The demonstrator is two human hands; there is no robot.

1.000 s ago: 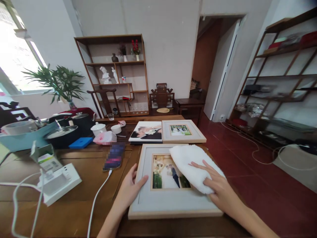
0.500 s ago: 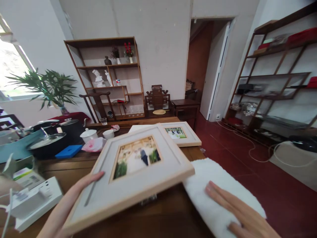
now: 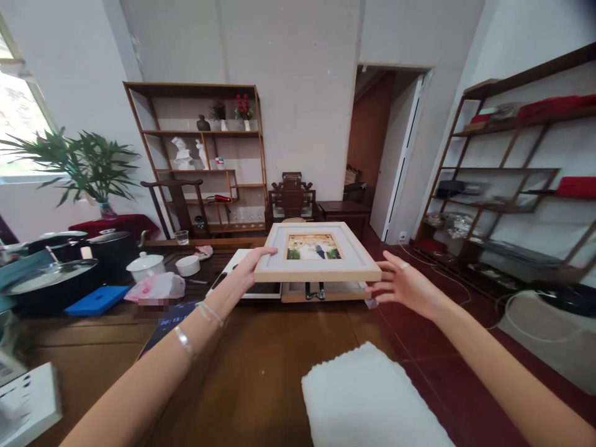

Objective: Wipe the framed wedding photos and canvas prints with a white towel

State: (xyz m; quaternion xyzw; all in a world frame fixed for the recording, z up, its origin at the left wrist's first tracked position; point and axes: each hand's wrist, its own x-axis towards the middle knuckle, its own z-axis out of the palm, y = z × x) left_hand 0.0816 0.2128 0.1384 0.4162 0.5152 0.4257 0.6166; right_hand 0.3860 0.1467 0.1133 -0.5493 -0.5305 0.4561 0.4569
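A light wooden picture frame [image 3: 321, 270] with a wide pale mat and a small photo of a couple is held out at the table's far edge. My left hand [image 3: 254, 264] grips its left side, thumb on top. Close by its right front corner is my right hand [image 3: 400, 282], fingers spread; whether the fingertips touch the wood I cannot tell. Beneath lies a second wooden frame [image 3: 335, 298], mostly hidden, with a dark fitting in front. A white and black flat item [image 3: 233, 279] lies to its left. Nearer me is a folded white towel [image 3: 372, 397].
On the left of the brown table [image 3: 242, 385] stand a lidded pan [image 3: 53, 279], a blue block [image 3: 97, 300], a pink-and-white bag [image 3: 156, 287], a lidded white bowl [image 3: 145, 267] and a white power strip [image 3: 30, 403]. The red floor [image 3: 414, 347] lies right of the table.
The picture frame has moved away from me and levelled out, above the other frame. My right hand has left the towel and come to the frame's right side.
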